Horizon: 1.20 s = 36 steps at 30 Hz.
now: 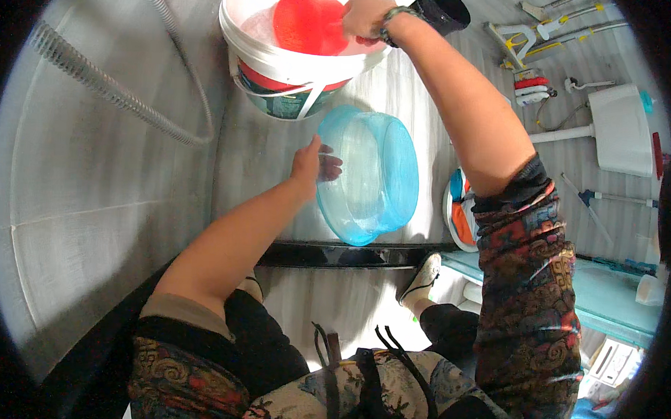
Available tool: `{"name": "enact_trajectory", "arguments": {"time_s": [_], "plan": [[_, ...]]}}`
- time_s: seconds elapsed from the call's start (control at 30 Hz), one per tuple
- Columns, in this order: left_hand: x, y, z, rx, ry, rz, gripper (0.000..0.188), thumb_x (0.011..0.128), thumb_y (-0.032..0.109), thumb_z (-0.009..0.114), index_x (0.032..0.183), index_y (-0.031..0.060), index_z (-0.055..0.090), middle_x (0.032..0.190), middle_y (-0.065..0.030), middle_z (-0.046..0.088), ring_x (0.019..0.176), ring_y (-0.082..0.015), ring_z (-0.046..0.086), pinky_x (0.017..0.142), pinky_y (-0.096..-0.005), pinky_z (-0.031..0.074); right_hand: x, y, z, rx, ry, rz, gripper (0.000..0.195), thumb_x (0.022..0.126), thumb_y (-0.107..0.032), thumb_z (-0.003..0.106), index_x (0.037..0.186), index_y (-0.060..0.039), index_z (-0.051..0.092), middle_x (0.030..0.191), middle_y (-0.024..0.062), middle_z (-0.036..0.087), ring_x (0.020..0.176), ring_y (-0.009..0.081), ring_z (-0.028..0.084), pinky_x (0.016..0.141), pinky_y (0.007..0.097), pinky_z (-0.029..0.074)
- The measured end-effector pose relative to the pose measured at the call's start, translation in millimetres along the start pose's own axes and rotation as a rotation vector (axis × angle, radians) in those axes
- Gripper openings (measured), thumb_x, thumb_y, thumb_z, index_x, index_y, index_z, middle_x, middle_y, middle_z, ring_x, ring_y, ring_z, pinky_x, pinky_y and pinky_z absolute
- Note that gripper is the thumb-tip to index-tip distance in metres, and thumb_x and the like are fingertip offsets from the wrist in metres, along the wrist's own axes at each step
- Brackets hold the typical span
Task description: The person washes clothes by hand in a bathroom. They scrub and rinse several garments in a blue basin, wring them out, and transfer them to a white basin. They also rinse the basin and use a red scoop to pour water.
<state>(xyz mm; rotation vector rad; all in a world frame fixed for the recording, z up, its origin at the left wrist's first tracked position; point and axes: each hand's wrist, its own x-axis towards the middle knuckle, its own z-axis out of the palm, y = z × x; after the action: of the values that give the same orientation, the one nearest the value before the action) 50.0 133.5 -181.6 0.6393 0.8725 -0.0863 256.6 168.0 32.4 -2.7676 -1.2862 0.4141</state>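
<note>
My right hand (367,16) is closed on a red plastic scoop (306,23) at the mouth of a white plastic bucket (302,64) at the top of the view. Liquid, seemingly foamy, shows in the bucket around the scoop. My left hand (316,163) grips the near-left rim of a translucent blue plastic basin (392,172), which is tilted on its side. The fingers lie inside the rim and the thumb points up along it. The basin is nearer to me than the bucket, a little to its right.
Ribbed flexible hose (112,93) hangs along the left wall. A black ledge (334,256) crosses in front of my feet. A black container (443,12) stands beyond my right wrist. A round basin with colored items (460,214), a white cistern (621,131) and mop handles (558,34) are at the right.
</note>
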Motion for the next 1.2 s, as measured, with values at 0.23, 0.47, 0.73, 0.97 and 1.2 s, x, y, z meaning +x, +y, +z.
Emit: {"name": "enact_trajectory", "arguments": {"time_s": [0.23,0.47,0.73,0.97,1.2], "plan": [[-6.6,1.8,8.9,0.077,-0.002,0.032,0.043,0.093,0.044,0.042,0.101,0.0021,0.05,0.079,-0.0158,0.064,0.057,-0.0219,0.06,0.051,-0.0319,0.049,-74.0,50.9,-38.9,1.491,-0.197,0.142,0.025,0.08,-0.018,0.064,0.098,-0.0024,0.058,0.067,0.0051,0.061,0.047,0.0089,0.054,0.033,0.0215,0.035],[-11.8,18.7,47.9,-0.023,-0.068,0.084,0.036,0.092,0.038,0.047,0.102,0.0044,0.05,0.092,-0.0146,0.064,0.07,-0.0222,0.062,0.063,-0.0361,0.052,-223.5,62.8,-85.8,1.276,0.28,0.089,0.046,0.085,-0.021,0.055,0.126,-0.0005,0.045,0.072,0.0047,0.054,0.046,0.0029,0.042,0.035,0.0151,0.027],[-29.7,21.3,127.5,-0.218,-0.263,0.185,0.042,0.082,0.002,0.057,0.118,0.009,0.037,0.11,-0.0164,0.055,0.093,-0.0379,0.06,0.073,-0.0502,0.051,-321.5,90.6,-60.3,0.801,0.396,0.517,0.038,0.076,-0.008,0.064,0.113,-0.0012,0.06,0.063,0.0041,0.061,0.044,0.006,0.05,0.038,0.0191,0.035],[-25.4,24.6,155.4,-0.218,-0.264,0.174,0.045,0.083,0.002,0.055,0.122,0.0093,0.035,0.113,-0.0146,0.055,0.095,-0.0375,0.059,0.075,-0.0504,0.05,-336.8,109.9,-17.2,0.208,0.549,0.382,0.04,0.071,-0.016,0.068,0.111,-0.0116,0.062,0.08,0.0165,0.066,0.069,0.0286,0.065,0.063,0.0354,0.05],[-2.8,33.9,127.6,-0.243,-0.122,0.156,0.028,0.093,0.013,0.04,0.12,0.0066,0.039,0.113,-0.0157,0.059,0.088,-0.0315,0.062,0.071,-0.0446,0.054,-348.5,85.8,-33.6,-0.067,0.701,0.144,0.038,0.07,-0.008,0.066,0.108,-0.0152,0.064,0.083,0.0128,0.063,0.073,0.0317,0.062,0.063,0.0373,0.05]]}}
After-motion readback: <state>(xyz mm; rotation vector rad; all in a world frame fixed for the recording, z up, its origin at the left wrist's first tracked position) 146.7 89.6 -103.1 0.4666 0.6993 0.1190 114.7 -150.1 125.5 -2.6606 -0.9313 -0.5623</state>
